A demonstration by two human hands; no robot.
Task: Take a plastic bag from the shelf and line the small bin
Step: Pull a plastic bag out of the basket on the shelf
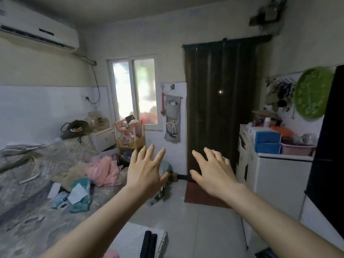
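Note:
My left hand point(144, 169) and my right hand point(214, 171) are both stretched out in front of me at chest height, fingers spread, holding nothing. Beyond my left hand stands a tiered shelf cart point(130, 138) in pink and yellow under the window, with small items on its levels. I cannot pick out a plastic bag on it. A small bin is partly hidden behind my left hand near the floor point(166, 167); I cannot tell its shape.
A cluttered bed point(37, 183) fills the left side, with a pink cloth point(104, 172) on it. A dark door point(219, 108) is ahead, a red mat point(201, 196) before it. White cabinets point(275, 175) with boxes stand right. A white mat point(135, 239) lies near my feet.

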